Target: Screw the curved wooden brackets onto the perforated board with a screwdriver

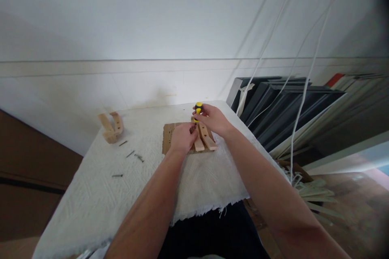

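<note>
A yellow and black screwdriver (pixel 198 107) stands nearly upright, its handle in the fingers of my right hand (pixel 212 118). The shaft points down at a pale, curved wooden piece (pixel 199 144) lying on a sheet of brown cardboard (pixel 166 139). My left hand (pixel 182 135) is closed low beside the screwdriver's tip, against that wooden piece. What its fingertips pinch is too small and dark to make out. Just to the right lies a second curved wooden piece (pixel 209 141) with dark holes in it, under my right wrist.
Several loose screws (pixel 130 153) lie on the white cloth (pixel 146 194) covering the table. Further left stand joined curved wooden pieces (pixel 112 131). A wall backs the table. Dark panels (pixel 273 105) lean at the right, with white cords (pixel 299 117) hanging before them.
</note>
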`<state>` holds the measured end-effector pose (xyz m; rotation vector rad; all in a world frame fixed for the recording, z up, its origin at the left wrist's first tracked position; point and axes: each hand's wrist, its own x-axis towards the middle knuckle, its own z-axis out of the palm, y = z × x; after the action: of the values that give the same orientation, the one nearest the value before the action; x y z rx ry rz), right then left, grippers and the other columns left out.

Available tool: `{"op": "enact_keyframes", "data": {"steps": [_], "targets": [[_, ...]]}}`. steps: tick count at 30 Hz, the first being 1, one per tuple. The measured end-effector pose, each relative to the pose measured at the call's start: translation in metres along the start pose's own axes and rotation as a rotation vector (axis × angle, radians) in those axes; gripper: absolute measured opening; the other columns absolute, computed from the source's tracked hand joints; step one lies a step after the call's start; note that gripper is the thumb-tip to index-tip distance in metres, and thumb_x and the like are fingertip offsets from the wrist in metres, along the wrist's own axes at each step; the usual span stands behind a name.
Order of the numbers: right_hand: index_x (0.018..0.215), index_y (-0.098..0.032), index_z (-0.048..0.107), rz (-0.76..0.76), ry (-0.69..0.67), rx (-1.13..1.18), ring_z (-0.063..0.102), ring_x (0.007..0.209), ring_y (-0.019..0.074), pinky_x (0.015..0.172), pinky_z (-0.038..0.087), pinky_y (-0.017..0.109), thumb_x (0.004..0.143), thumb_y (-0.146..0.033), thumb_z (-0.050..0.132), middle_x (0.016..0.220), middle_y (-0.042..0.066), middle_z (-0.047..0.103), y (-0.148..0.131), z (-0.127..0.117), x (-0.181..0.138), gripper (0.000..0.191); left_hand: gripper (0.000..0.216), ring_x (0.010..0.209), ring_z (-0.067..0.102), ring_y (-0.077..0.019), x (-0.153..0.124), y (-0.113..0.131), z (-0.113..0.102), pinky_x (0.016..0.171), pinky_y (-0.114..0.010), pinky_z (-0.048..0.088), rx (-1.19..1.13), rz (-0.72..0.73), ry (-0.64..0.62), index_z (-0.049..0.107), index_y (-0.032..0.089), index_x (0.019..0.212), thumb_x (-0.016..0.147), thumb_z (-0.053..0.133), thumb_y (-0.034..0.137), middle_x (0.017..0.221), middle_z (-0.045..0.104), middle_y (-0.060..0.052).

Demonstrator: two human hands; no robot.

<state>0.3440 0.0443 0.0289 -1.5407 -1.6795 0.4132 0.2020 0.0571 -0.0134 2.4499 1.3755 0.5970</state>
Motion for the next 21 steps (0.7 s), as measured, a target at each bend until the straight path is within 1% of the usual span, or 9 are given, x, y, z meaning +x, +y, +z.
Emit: {"op": "enact_keyframes", "data": {"steps": [2,5,6,10,12,14,16,18,21], "targets": [[0.085,-0.018,0.060,0.101,0.082,-0.084,0.057,0.072,0.0160,0.067,0.042,0.028,0.077,-0.036,0.064,0.083,0.003,0.066,-0.001,0.001,0.000,0.020,0.029,0.093,0.064,-0.0214,0.000,0.000,0.000,0.081,-0.028,0.046,-0.003,0.008,-0.003,0.070,0.023,0.106,0.087,0.050,0.028,0.104,0.072,-0.006],[0.084,-0.018,0.057,0.233,0.262,-0.206,0.056,0.070,0.0181,0.067,0.042,0.031,0.072,-0.043,0.069,0.081,0.005,0.065,-0.005,0.006,0.000,0.030,0.029,0.093,0.065,-0.0212,0.000,-0.001,0.001,0.080,-0.028,0.046,-0.011,-0.002,-0.007,0.070,0.024,0.108,0.087,0.050,0.029,0.104,0.072,-0.006],[0.085,-0.018,0.058,0.218,0.261,-0.190,0.057,0.071,0.0180,0.067,0.043,0.031,0.074,-0.043,0.068,0.083,0.006,0.066,-0.007,0.006,-0.001,0.030,0.030,0.093,0.065,-0.0213,0.000,-0.001,0.001,0.080,-0.028,0.046,-0.015,-0.005,-0.005,0.070,0.024,0.107,0.088,0.049,0.029,0.104,0.072,-0.006],[0.082,-0.020,0.061,0.115,0.096,-0.080,0.060,0.074,0.0160,0.071,0.043,0.029,0.080,-0.033,0.059,0.087,0.003,0.068,-0.013,0.006,-0.003,0.013,0.029,0.091,0.065,-0.0213,0.000,0.000,0.000,0.077,-0.028,0.046,-0.024,0.005,0.010,0.072,0.022,0.102,0.088,0.048,0.030,0.101,0.073,-0.006],[0.078,-0.020,0.060,0.151,0.139,-0.147,0.060,0.074,0.0173,0.070,0.043,0.030,0.080,-0.034,0.060,0.083,0.004,0.068,-0.014,0.007,-0.005,0.014,0.028,0.090,0.064,-0.0207,-0.001,0.000,-0.001,0.076,-0.027,0.046,-0.024,0.013,0.010,0.072,0.021,0.098,0.088,0.047,0.030,0.099,0.073,-0.007],[0.074,-0.020,0.058,0.218,0.248,-0.217,0.059,0.072,0.0189,0.067,0.042,0.031,0.078,-0.043,0.063,0.078,0.005,0.066,-0.014,0.009,-0.006,0.024,0.028,0.088,0.064,-0.0199,-0.002,0.001,-0.002,0.076,-0.027,0.046,-0.023,0.012,0.001,0.072,0.020,0.096,0.088,0.047,0.029,0.097,0.073,-0.006],[0.074,-0.020,0.057,0.266,0.298,-0.196,0.059,0.070,0.0191,0.066,0.043,0.032,0.075,-0.051,0.065,0.078,0.005,0.066,-0.012,0.012,-0.006,0.032,0.027,0.088,0.064,-0.0196,-0.002,0.001,-0.002,0.077,-0.026,0.046,-0.023,0.009,-0.008,0.071,0.021,0.097,0.087,0.047,0.027,0.098,0.073,-0.006],[0.081,-0.019,0.059,0.244,0.254,-0.101,0.059,0.071,0.0176,0.067,0.044,0.031,0.075,-0.047,0.064,0.084,0.005,0.067,-0.010,0.013,-0.006,0.029,0.027,0.091,0.064,-0.0196,-0.002,0.001,-0.003,0.079,-0.026,0.045,-0.027,0.012,-0.011,0.071,0.021,0.099,0.087,0.047,0.027,0.100,0.073,-0.006],[0.090,-0.019,0.061,0.157,0.147,-0.012,0.060,0.074,0.0158,0.070,0.045,0.029,0.078,-0.033,0.062,0.090,0.004,0.069,-0.009,0.012,-0.007,0.018,0.026,0.094,0.064,-0.0201,-0.002,0.001,-0.003,0.082,-0.027,0.045,-0.033,0.022,-0.014,0.071,0.021,0.098,0.087,0.048,0.026,0.102,0.072,-0.006]]}}
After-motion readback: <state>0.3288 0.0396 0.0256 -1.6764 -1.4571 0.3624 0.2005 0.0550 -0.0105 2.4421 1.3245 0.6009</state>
